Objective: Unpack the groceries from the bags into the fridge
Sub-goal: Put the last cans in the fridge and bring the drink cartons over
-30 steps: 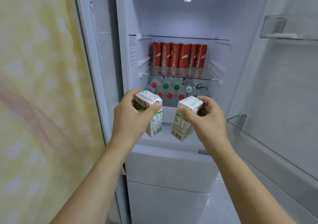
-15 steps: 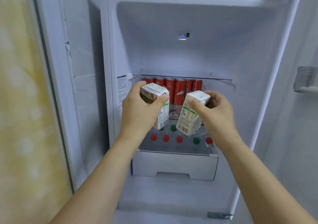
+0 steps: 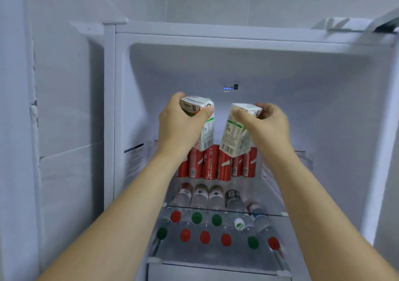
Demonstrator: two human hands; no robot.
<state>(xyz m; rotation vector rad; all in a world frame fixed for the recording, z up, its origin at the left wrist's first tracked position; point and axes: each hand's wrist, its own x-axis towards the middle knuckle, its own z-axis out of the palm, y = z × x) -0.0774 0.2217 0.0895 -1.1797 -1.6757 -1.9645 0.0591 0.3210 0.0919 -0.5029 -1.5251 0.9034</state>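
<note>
While both cartons hang in the air before the open fridge (image 3: 121,108), the entry reads as follows.

Item 1 — left carton (image 3: 204,122): gripped by the left hand (image 3: 180,127), thumb across its front near the top, fingers behind; roughly upright, raised in front of the upper compartment.

Item 2 — right carton (image 3: 234,130): gripped by the right hand (image 3: 264,127), thumb on the near face, fingers curled over the top; tilted, its bottom swung toward the left carton. The two are near, not touching.

Item 3 — red cans (image 3: 210,164) in a row on the shelf just below; capped bottles (image 3: 205,236) lying lower down.

Hazards, as judged: the tilted carton may topple if set down unsquared; lowered carelessly, either could knock the cans over; both arms reach forward, forearms rising — a crowded approach.
</note>
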